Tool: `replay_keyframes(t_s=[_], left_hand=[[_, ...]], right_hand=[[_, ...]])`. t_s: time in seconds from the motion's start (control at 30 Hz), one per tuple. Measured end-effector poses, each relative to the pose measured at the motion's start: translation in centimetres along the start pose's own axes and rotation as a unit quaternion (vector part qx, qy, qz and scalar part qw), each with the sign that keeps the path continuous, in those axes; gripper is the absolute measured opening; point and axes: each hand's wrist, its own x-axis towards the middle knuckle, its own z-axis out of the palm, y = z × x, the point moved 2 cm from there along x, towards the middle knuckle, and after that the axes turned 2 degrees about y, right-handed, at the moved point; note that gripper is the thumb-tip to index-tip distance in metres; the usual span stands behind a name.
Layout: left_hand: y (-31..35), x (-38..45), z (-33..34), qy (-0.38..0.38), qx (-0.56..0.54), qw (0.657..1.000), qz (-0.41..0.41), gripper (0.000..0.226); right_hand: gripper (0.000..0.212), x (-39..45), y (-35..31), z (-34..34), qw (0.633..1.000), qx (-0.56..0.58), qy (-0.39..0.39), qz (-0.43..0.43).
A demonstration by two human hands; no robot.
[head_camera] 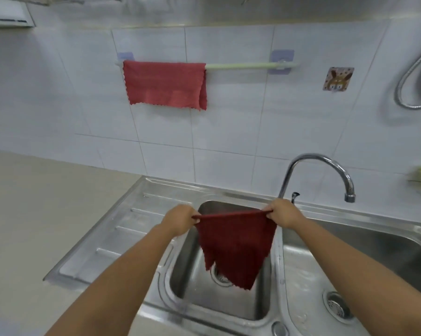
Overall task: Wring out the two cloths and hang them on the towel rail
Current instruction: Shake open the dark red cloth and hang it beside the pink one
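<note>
Item one, my left hand [180, 220]: fingers curled closed, pinching the left top corner of the dark red cloth [236, 248]. Item two, my right hand [283, 213]: fingers likewise closed, pinching the right top corner. Between the two hands the cloth's top edge is pulled taut and near level; the rest hangs in a loose, uneven drape with a scalloped lower edge, over the left basin [187, 275] of a steel double sink, its lowest tip in front of the drain [220, 277]. Item three, the lighter red cloth [164, 84]: draped over the left part of the pale green towel rail [243, 66], which is fixed to the white tiled wall [229, 132] by two bluish pads; the rail's right part is bare. Surface: ribbed steel drainboard [122, 229] left of the basin, beige countertop [35, 202] beyond it, right basin [362, 251] partly under my right forearm. Room: curved chrome tap [325, 166] behind the sink, a cartoon sticker hook [338, 78] on the tiles, a metal hose [413, 76] at far right.
</note>
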Motion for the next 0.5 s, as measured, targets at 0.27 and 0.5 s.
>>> replay_keyframes(t_s=[0.27,0.5], left_hand=[[-1.2,-0.6,1.6,-0.019,-0.051,0.998,-0.025,0.017],[0.2,0.2,-3.0,0.171,-0.066,0.983,-0.027,0.028]], right_hand=[[0.025,-0.7,-0.2,0.8,0.993,0.063,-0.100,0.023],[0.037,1.2,-2.1,-2.8,0.992,0.023,0.118,0.034]])
